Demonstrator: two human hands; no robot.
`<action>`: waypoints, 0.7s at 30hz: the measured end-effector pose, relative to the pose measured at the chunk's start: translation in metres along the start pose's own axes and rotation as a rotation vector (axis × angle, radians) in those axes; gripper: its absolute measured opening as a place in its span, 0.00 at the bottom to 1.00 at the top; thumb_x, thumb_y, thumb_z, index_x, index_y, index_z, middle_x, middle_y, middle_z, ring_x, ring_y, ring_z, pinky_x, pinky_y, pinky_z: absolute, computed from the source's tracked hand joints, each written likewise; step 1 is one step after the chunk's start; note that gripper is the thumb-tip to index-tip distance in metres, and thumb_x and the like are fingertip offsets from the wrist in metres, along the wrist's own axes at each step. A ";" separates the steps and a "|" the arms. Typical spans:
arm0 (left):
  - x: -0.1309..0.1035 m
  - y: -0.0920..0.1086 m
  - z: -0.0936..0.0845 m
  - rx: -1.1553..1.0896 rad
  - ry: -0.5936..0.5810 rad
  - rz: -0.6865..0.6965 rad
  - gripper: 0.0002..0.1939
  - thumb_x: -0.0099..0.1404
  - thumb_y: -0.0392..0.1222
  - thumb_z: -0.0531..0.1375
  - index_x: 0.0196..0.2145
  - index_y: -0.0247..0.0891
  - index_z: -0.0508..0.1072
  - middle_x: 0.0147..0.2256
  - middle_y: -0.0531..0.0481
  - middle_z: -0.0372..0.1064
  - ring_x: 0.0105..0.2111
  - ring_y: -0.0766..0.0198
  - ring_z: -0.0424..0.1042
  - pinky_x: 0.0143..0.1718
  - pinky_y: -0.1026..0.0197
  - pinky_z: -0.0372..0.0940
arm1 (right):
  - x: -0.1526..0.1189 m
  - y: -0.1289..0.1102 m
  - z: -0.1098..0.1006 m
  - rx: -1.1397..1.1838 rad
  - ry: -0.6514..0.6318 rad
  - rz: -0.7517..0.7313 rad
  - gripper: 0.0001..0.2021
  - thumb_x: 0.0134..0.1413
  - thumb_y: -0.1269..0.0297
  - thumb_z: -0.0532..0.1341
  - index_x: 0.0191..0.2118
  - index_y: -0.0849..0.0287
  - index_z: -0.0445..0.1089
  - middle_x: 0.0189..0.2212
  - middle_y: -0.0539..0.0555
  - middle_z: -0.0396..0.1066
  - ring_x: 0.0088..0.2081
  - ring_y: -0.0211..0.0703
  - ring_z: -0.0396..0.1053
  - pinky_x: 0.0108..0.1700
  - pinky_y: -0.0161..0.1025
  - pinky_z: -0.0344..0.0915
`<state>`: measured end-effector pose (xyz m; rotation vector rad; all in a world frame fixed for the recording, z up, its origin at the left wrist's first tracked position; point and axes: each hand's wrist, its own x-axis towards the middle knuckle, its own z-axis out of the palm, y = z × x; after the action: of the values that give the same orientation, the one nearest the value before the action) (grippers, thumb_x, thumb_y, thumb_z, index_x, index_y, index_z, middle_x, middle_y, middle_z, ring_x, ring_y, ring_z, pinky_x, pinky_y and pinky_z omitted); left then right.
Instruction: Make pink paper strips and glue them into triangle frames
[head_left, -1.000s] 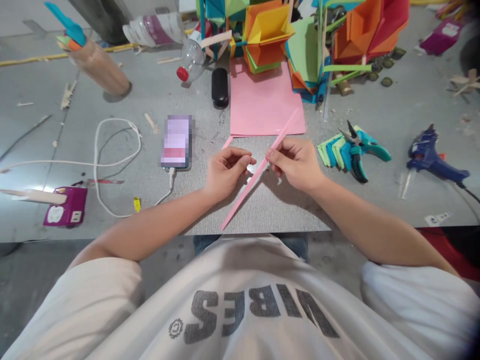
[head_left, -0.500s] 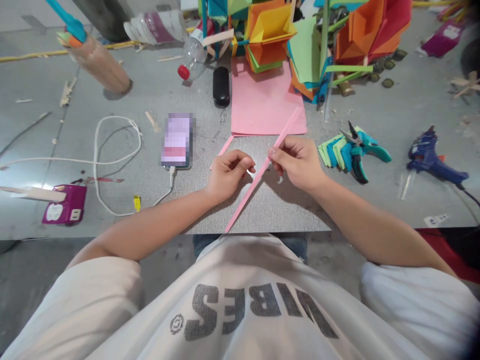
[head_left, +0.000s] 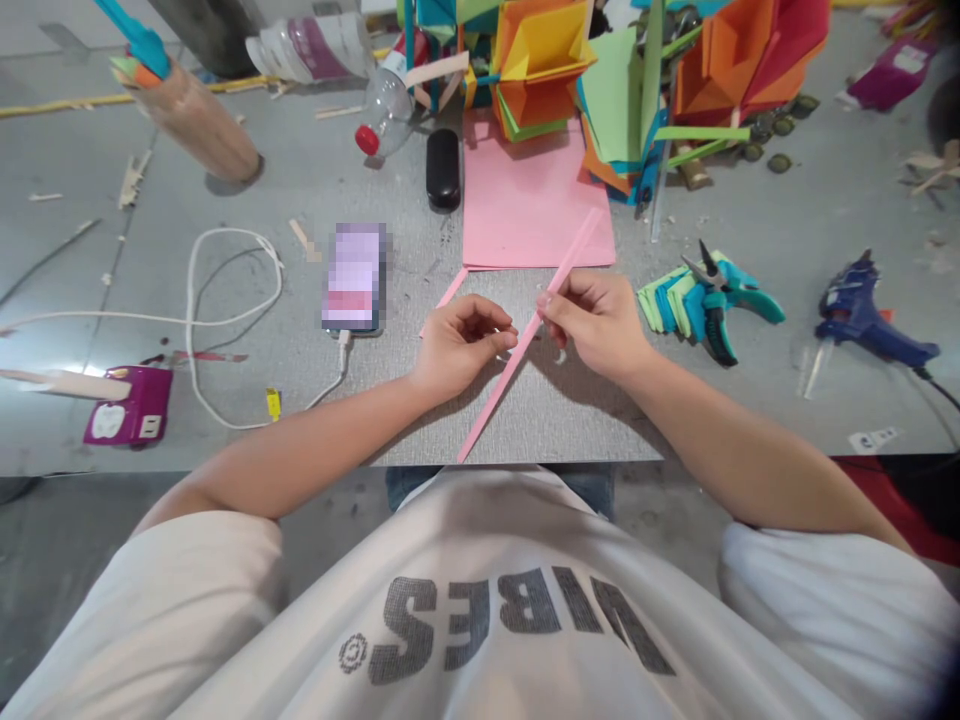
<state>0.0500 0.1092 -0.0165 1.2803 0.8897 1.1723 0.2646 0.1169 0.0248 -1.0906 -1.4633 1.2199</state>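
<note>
Between the thumb and forefinger of our right hand (head_left: 600,325) we pinch a long, narrow pink paper strip (head_left: 510,370), the fingers closed on it near mid-length, probably to balance both ends. It slants from the far right towards the near edge of the grey, fine-grained worktop (head_left: 600,430). Our left hand (head_left: 454,350) curls close beside it, fingertips nearly meeting, perhaps ready to steady it; we cannot tell whether they touch it or grip anything. Beyond lie smooth, flat pink paper sheets (head_left: 532,220), seemingly kept within easy reach, with crisp-creased yellow and orange folded paper (head_left: 544,50) at their far edge. To the right, teal-and-black pliers (head_left: 716,300) rest on green and blue folded paper pieces (head_left: 667,305), nearer us than the far clutter.
</note>
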 end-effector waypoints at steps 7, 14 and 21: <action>0.000 0.007 -0.002 0.040 -0.124 0.071 0.20 0.68 0.63 0.76 0.39 0.42 0.85 0.41 0.43 0.85 0.38 0.61 0.82 0.38 0.59 0.77 | -0.001 -0.001 0.000 -0.056 -0.002 0.006 0.29 0.60 0.34 0.75 0.27 0.54 0.70 0.18 0.48 0.67 0.20 0.36 0.61 0.23 0.38 0.56; -0.005 0.007 0.001 0.157 -0.142 0.057 0.12 0.69 0.47 0.74 0.32 0.38 0.82 0.28 0.50 0.79 0.25 0.68 0.73 0.30 0.62 0.68 | -0.006 -0.002 0.008 -0.085 -0.009 -0.001 0.30 0.61 0.32 0.74 0.27 0.53 0.70 0.19 0.47 0.67 0.21 0.37 0.62 0.23 0.39 0.56; -0.005 0.010 0.002 0.249 -0.130 0.089 0.12 0.71 0.46 0.70 0.30 0.38 0.80 0.26 0.52 0.76 0.24 0.68 0.69 0.28 0.63 0.65 | -0.007 0.001 0.009 -0.094 -0.025 0.016 0.29 0.63 0.35 0.73 0.28 0.54 0.68 0.19 0.48 0.67 0.22 0.36 0.62 0.24 0.39 0.57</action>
<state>0.0491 0.1027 -0.0073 1.5932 0.9107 1.0566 0.2574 0.1089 0.0228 -1.1557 -1.5470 1.1893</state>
